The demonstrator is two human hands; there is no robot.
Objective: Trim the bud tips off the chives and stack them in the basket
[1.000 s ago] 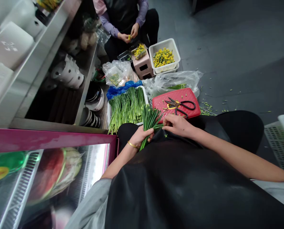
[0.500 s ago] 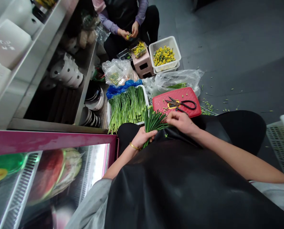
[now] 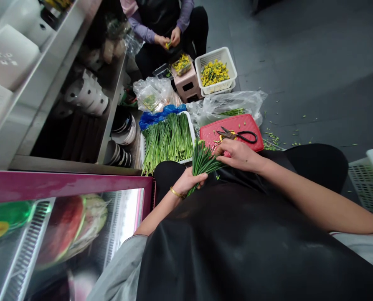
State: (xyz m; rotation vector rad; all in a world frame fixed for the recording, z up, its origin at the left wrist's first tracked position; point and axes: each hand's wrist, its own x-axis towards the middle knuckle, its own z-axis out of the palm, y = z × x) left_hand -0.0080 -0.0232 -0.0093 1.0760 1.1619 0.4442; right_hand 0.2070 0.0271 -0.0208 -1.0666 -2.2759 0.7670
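Over my lap, my left hand (image 3: 191, 182) is closed around a bunch of green flower-bud stems (image 3: 202, 161), which look like garlic chives. My right hand (image 3: 236, 154) is at the bunch's right side, its thumb and fingers pinched at the stem tips; exactly what they grip is too small to make out. Just beyond it, black-handled scissors (image 3: 243, 136) lie on a red lid-like board (image 3: 252, 121) with bits of green on it. Ahead of my left hand, a white basket (image 3: 191, 125) holds many more stems (image 3: 166, 140) laid side by side.
Opposite me sits a person (image 3: 161, 35) handling yellow flowers, by a pinkish stool (image 3: 186, 83) and a white basket (image 3: 233, 69) of yellow flowers. Clear plastic bags (image 3: 245, 100) lie between. A glass-fronted fridge (image 3: 79, 184) and steel shelving (image 3: 61, 161) stand left; another basket (image 3: 368, 179) stands right.
My right hand has shifted slightly left and down, closer against the bunch. The bunch's tops have tipped a little to the right, while my left hand keeps its grip.
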